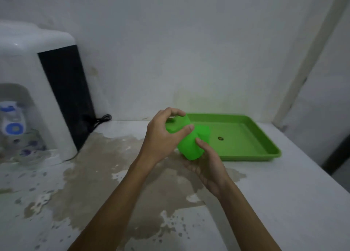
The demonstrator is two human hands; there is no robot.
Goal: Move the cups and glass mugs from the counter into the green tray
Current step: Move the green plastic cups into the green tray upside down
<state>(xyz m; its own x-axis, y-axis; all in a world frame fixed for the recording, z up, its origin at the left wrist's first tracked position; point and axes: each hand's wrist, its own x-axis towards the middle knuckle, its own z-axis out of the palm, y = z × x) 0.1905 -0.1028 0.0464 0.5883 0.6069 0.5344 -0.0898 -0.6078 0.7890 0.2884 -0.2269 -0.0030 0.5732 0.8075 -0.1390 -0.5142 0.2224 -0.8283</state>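
I have one bright green plastic cup point(178, 125) clasped in my left hand point(161, 139) and another point(191, 146) cradled in my right hand point(206, 167), both at the near-left rim of the empty flat green plastic tray point(265, 137) on the bench point(284, 194); next, I judge, comes setting them down inside it.

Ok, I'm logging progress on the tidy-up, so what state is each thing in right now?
Left hand: gripping the upper green cup, tilted on its side.
Right hand: cradling the lower green cup, also tilted.
Green tray: flat on the counter, nothing set in it yet.
Counter: stained and wet-looking.
Water dispenser: upright at left, cord trailing behind.
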